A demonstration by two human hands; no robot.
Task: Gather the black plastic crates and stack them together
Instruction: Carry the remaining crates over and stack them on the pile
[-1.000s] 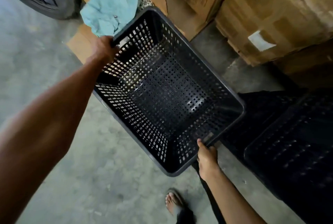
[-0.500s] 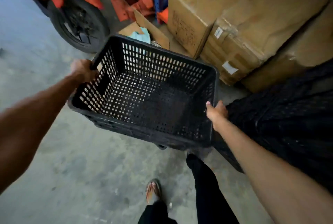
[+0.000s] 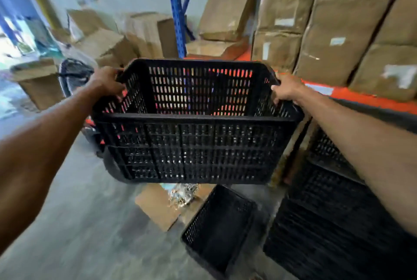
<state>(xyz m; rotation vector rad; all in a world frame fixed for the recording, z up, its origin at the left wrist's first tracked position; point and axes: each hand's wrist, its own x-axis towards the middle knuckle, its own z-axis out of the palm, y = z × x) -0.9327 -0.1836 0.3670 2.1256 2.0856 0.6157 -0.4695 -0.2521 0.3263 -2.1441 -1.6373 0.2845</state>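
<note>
Both my forearms in view, bare from the frame edge down to the wrist: no sleeves, no cuffs. No watch, band or bracelet on either wrist. My left hand (image 3: 106,82) ungloved, knuckles and back of hand showing, no rings that I can make out. My right hand (image 3: 286,89) also ungloved; one pale thumbnail shows at its inner edge. Fingers (image 3: 119,90) partly hidden, detail blurred. Forearms smooth, no marks or tattoos visible. Upper arms out of frame.

Both hands (image 3: 108,82) grip the raised crate (image 3: 194,144).
</note>
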